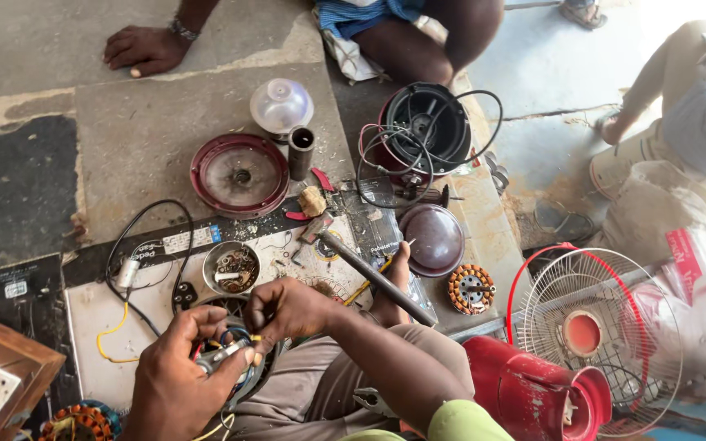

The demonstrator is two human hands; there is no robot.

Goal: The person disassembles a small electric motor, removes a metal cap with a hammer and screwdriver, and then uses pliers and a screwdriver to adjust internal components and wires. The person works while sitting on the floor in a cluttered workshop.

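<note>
My left hand (177, 367) grips a small metal motor part (226, 357) with coloured wires, held over a round dark fan motor housing (247, 376) in my lap. My right hand (288, 309) pinches a yellow wire end at the top of that part, fingers closed on it. A hammer (369, 269) leans across my foot (392, 286) just right of my hands. A small metal bowl (231, 268) of screws and bits sits just beyond my hands.
Another person sits opposite, one hand (145, 49) flat on the concrete. Around lie a red motor cover (239, 175), a black fan housing with wires (422, 126), a maroon dome (432, 238), copper stators (471, 288), a fan guard (594, 327) and a red fan base (533, 392).
</note>
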